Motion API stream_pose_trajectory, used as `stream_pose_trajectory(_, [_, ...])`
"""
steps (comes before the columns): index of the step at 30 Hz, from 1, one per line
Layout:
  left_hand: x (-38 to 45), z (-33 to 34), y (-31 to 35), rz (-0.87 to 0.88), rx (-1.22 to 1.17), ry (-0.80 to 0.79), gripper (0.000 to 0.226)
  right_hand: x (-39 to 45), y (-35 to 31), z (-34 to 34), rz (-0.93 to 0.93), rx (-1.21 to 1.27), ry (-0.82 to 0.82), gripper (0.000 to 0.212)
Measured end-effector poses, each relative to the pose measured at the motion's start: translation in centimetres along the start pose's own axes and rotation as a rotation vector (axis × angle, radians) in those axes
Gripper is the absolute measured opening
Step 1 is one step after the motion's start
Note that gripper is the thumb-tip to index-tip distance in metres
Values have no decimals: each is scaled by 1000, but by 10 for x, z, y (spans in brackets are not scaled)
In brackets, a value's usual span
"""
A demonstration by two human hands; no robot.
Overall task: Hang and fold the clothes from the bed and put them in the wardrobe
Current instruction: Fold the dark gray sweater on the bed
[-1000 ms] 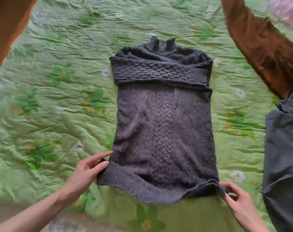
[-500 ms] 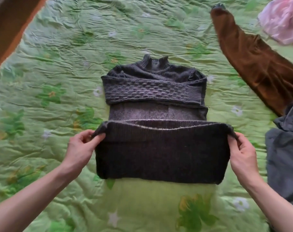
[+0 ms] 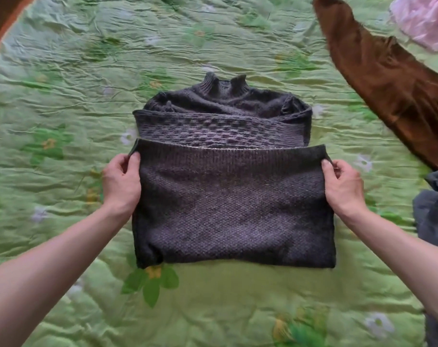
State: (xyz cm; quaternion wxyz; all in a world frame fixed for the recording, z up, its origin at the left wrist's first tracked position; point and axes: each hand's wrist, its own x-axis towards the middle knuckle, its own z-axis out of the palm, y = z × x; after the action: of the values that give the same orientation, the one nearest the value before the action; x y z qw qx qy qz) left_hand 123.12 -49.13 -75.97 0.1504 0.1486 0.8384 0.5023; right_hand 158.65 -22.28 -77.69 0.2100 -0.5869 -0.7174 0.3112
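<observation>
A dark grey knitted sweater (image 3: pixel 228 204) lies in the middle of the green flowered bedspread (image 3: pixel 62 96). Its sleeves are folded across the chest and its lower half is doubled up over the body. The ribbed hem reaches the folded sleeve band, and the collar points away from me. My left hand (image 3: pixel 121 182) pinches the hem's left corner. My right hand (image 3: pixel 344 186) pinches the hem's right corner. Both hands hold the hem just above the sleeve band.
A brown garment (image 3: pixel 388 78) lies stretched across the bed at the upper right. A pink cloth (image 3: pixel 425 18) sits in the top right corner. A grey-blue garment (image 3: pixel 433 221) is bunched at the right edge. A brown wooden edge (image 3: pixel 0 18) shows top left.
Both hands took hold of the hem's corners at the near end and carried them away from me. The sweater's lower half is now folded up over its body.
</observation>
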Motion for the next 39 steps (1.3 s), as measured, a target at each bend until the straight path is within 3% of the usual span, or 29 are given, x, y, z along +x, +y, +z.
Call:
stream_pose_trajectory(3, [7,11,-2,-27,102,15,26,1,2,6,85,-76,-31,31])
stream_pose_trajectory(5, [-4,10,0,26,333,52,28,-9,0,8,71,-133,-12,36])
stream_pose_trajectory(9, [-64,12,-1,303,507,49,36,-63,-13,6,-313,-312,29,44])
stream_pose_trajectory(11, [-96,11,-15,202,468,24,42,-96,-15,8,-368,-325,12,49])
stream_pose_trajectory(13, [-114,6,-29,-81,348,23,44,-121,-8,11,-208,-313,25,55])
stream_pose_trajectory(15, [-128,-4,-38,-293,312,-1,40,-141,2,11,85,-264,23,62])
stream_pose_trajectory(17, [-141,-11,-39,-286,331,-86,32,-154,6,9,337,-214,-17,62])
stream_pose_trajectory(19, [-149,-14,-35,-253,271,-163,33,-157,6,6,455,-163,-50,46])
stream_pose_trajectory(22, [-139,-25,-27,-169,181,-94,31,-152,5,-9,323,-59,-10,31])
stream_pose_trajectory(25, [-113,-49,-33,-33,355,-3,33,-141,17,-30,210,-117,91,25])
stream_pose_trajectory(29, [-101,-63,-54,-136,628,-181,40,-138,33,-21,283,-289,-176,24])
stream_pose_trajectory(32, [-94,-55,-47,-159,694,-241,44,-131,24,-8,303,-368,-136,32])
stream_pose_trajectory(39, [-45,-20,-10,-262,404,-254,45,-50,-10,13,160,-142,-13,48])
